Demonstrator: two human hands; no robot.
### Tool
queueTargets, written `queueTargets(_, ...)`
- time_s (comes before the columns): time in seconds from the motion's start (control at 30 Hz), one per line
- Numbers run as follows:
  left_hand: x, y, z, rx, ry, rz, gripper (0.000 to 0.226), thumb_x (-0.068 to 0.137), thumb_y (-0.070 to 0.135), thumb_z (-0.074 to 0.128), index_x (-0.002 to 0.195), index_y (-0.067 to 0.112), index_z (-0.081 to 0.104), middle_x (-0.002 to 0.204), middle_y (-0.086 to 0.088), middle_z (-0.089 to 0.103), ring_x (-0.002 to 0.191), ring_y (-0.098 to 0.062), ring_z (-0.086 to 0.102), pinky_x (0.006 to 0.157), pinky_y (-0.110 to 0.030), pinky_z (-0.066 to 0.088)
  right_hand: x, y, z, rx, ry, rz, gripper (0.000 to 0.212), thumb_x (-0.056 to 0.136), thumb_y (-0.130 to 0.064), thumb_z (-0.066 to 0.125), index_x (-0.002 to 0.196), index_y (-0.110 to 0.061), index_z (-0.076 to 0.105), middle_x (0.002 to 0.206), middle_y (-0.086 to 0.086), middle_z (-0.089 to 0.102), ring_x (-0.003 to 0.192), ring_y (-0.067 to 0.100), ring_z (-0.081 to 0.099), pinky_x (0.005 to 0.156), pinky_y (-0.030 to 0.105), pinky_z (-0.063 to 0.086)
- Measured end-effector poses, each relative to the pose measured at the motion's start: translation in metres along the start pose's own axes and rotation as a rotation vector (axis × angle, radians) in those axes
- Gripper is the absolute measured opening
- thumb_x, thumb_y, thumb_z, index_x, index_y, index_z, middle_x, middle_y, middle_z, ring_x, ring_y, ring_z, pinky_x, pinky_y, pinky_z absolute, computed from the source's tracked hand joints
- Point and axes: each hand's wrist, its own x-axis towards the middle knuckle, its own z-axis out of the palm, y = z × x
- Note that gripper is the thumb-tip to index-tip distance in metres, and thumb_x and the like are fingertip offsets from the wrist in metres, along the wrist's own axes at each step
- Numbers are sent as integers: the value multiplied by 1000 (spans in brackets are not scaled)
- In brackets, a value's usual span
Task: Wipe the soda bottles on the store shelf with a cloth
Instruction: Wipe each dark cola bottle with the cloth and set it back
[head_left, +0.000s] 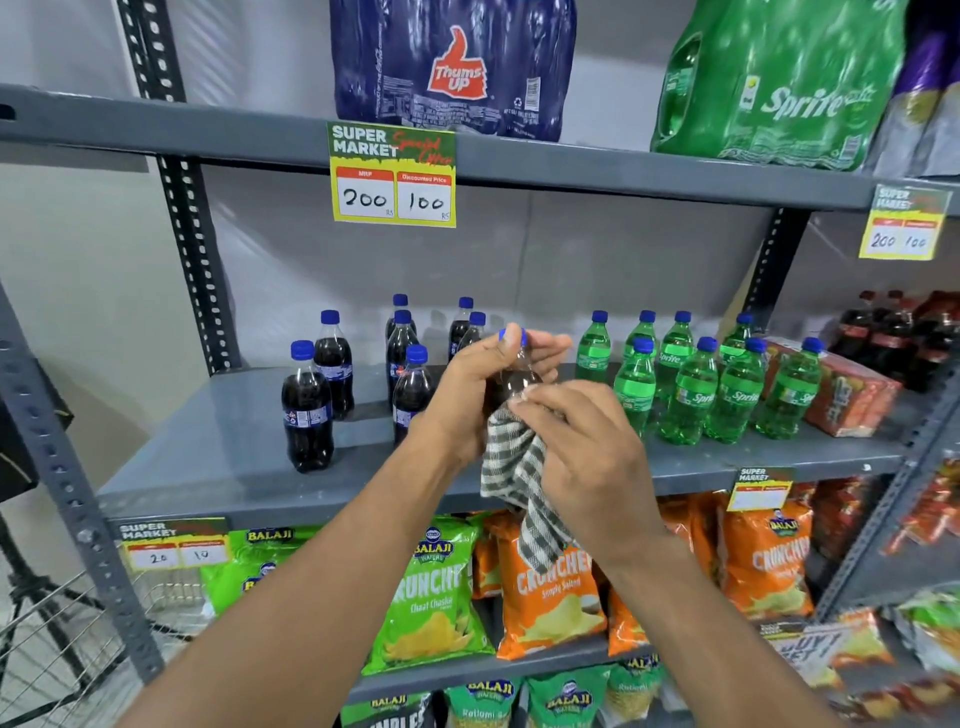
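A: Spanning the view, what's the grey shelf (218, 415) carrying?
B: Cola bottles (307, 410) at nine o'clock, Sprite bottles (691, 387) at three.
A: And the hands?
B: Centre. Left hand (470, 395) grips one cola bottle (511, 382) lifted before the shelf; right hand (587, 447) presses a checked cloth (519, 483) to it, cloth dangling toward six

Single head-worn camera is looking forward and slightly down, close to the shelf (249, 415). Both forearms are entering from the bottom edge. The middle shelf board is sitting just behind the left grip (483, 384) and right grip (587, 447).
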Motion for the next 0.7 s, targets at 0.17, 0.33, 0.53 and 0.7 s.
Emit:
queueTargets(0.17, 6, 4, -10, -50, 48, 32, 36, 101, 30, 50, 101, 1, 71, 120, -22, 72, 124, -37, 62, 110, -48, 43, -38, -9, 0, -10, -124, -26, 39, 81, 15, 56, 113, 0, 70, 113, 9, 67, 106, 29, 56, 94, 37, 51)
queueTargets(0.33, 3, 6, -11, -31, -6, 34, 33, 99, 31, 53, 98, 5, 74, 120, -22, 72, 122, -35, 64, 105, -44, 50, -58, -16, -3, -3, -134, 6, 41, 83, 13, 46, 113, -3, 70, 114, 4, 62, 105, 27, 56, 92, 34, 52)
queueTargets(0.53, -7, 0, -3, 23, -36, 28, 32, 99, 27, 50, 94, 9, 77, 113, -16, 76, 115, -29, 68, 101, -40, 53, -40, -15, -2, 37, -12, 102, 31, 89, 11, 51, 105, 1, 74, 105, 12, 70, 99, 31, 62, 92, 36, 52)
queueTargets(0.7, -7, -8, -2, 29, -15, 28, 35, 103, 30, 49, 100, 6, 74, 121, -22, 72, 122, -35, 64, 101, -39, 53, -6, -2, -1, 150, 151, 282, 31, 86, 15, 62, 106, -4, 77, 107, 8, 73, 101, 20, 68, 95, 25, 53)
